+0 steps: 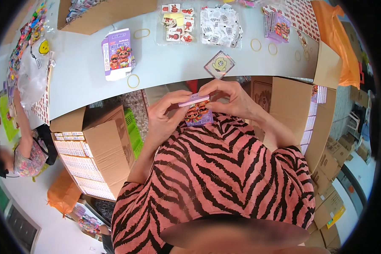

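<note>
Close to my body, just off the near edge of the table, I hold a small purple printed box (199, 117) with cartoon characters on its front. My left hand (167, 113) grips its left side, fingers curled at the top edge. From the right, my right hand (232, 100) pinches the upper corner, thumb on the front face and fingers over the top. The pale top flap looks pressed between both hands; whether it is fully closed I cannot tell. Nearest on the table is a square clear packet (219, 64) with a yellow cartoon figure.
A purple carton (119, 55) stands on the table (165, 63) at left. Farther back lie a bag of picture cards (176, 22), a bag of white sachets (221, 26) and purple boxes (279, 26). Cardboard boxes (101, 148) flank me. Another person (27, 148) works at far left.
</note>
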### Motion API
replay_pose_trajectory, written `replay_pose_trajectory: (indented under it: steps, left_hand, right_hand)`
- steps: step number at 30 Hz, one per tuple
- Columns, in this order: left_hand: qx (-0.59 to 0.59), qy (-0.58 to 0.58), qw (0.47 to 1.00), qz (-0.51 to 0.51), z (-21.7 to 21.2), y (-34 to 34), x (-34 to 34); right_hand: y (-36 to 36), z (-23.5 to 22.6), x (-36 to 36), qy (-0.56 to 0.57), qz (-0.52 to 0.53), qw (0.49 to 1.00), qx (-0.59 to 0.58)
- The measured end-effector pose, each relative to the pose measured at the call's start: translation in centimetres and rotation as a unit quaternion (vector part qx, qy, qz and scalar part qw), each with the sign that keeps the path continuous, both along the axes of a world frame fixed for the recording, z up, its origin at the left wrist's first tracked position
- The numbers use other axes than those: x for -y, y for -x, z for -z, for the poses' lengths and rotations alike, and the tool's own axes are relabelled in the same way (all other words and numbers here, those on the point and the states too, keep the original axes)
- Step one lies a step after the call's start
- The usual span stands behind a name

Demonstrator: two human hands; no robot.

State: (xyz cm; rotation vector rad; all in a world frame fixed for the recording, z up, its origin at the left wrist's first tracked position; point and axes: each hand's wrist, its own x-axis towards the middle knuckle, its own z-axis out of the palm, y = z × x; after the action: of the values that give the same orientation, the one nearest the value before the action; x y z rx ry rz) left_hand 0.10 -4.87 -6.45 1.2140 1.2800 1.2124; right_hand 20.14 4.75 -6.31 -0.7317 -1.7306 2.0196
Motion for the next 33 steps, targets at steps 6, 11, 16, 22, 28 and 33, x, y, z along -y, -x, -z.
replay_pose_trajectory:
  steps: [6, 11, 16, 22, 28, 33]
  left_hand:
    - [0.005, 0.034, 0.999, 0.005, -1.4, -0.1, -0.4]
    - [0.006, 0.108, 0.994, 0.018, -2.3, 0.3, -1.1]
    - [0.050, 0.121, 0.991, 0.039, -1.9, 0.7, -1.7]
    - [0.071, 0.121, 0.988, 0.062, -1.5, 1.0, -2.1]
    - [0.087, 0.133, 0.986, 0.059, -0.8, 1.0, -2.2]
    - [0.104, 0.133, 0.983, 0.078, -0.4, 1.5, -2.3]
  right_hand:
    - [0.1, -1.5, -0.6, -0.018, -0.018, 0.998, 0.055]
    - [0.4, -2.0, -0.8, -0.016, -0.010, 0.997, 0.068]
    - [0.6, -2.8, -1.0, -0.033, -0.013, 0.996, 0.086]
    - [0.8, -3.1, -1.0, -0.013, 0.002, 0.995, 0.101]
    - [0.7, -2.1, -0.8, -0.134, 0.003, 0.988, 0.071]
    - [0.6, -1.7, -0.6, -0.213, -0.007, 0.975, 0.071]
